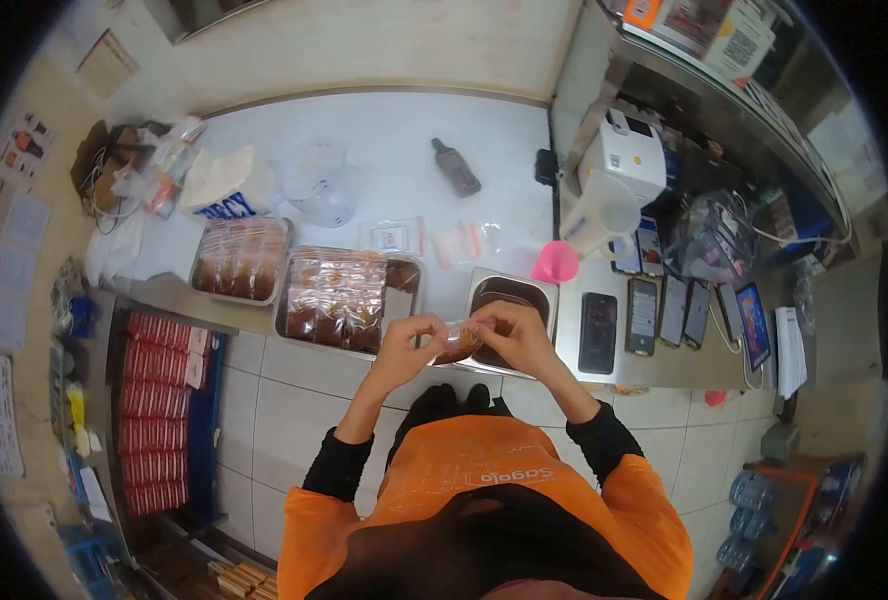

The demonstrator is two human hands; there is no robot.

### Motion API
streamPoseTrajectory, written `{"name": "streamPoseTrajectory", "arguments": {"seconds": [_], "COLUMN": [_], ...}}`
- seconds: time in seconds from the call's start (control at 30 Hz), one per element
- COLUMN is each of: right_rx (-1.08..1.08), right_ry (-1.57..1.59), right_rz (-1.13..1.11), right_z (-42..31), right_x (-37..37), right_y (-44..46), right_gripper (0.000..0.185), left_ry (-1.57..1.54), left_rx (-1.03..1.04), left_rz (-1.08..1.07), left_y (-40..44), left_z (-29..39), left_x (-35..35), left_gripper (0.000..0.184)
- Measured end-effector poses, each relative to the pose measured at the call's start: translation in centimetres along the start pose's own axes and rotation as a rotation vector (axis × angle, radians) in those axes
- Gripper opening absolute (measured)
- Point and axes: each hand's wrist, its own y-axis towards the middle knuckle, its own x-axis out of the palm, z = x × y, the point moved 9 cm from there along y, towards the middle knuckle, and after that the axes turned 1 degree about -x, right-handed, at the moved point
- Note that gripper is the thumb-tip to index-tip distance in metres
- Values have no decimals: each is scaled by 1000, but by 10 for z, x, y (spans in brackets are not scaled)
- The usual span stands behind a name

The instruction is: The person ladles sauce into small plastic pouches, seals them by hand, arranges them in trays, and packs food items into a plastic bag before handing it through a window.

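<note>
My left hand [410,350] and my right hand [516,338] pinch a small clear plastic bag [457,342] between them, with something brown inside. The fingers of each hand are closed on its upper edge. Just behind my right hand stands a steel pan [551,310] of dark brown contents. To the left, a metal tray [421,302] holds rows of shiny brown-filled packets [334,298]. A second tray [241,262] of similar packets lies farther left. Flat clear plastic bags [464,243] lie beyond the pan, beside a pink cup [555,262].
Several phones [598,333] lie on the counter at right, near a clear jug [602,215] and white printer [624,160]. A handheld radio [455,168] and plastic container [319,185] lie farther back. Red packs [154,420] fill a crate at lower left.
</note>
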Motion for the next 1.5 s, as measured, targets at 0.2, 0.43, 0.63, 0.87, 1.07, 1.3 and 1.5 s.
{"name": "streamPoseTrajectory", "arguments": {"seconds": [0.2,0.43,0.63,0.87,1.07,1.3,1.5], "right_rx": [45,196,103,-63,39,91,229], "right_ry": [30,17,-540,-642,-639,-887,-1009], "right_rz": [-149,-122,52,122,78,190,265], "right_z": [6,45,128,82,98,113,78], "right_x": [47,78,96,110,121,98,59], "right_y": [16,45,116,142,137,151,146], "right_gripper": [17,14,13,9,8,18,42], "left_ry": [285,424,774,766,652,833,996], "left_rx": [43,77,176,203,247,199,354], "left_rz": [-80,-65,130,-25,-89,-15,183], "left_y": [-11,-4,55,89,79,100,131], "left_z": [-8,-55,-122,-143,-138,-148,-88], "left_x": [-19,-76,-127,-127,-126,-134,-108], "left_gripper": [8,6,5,7,4,8,14]}}
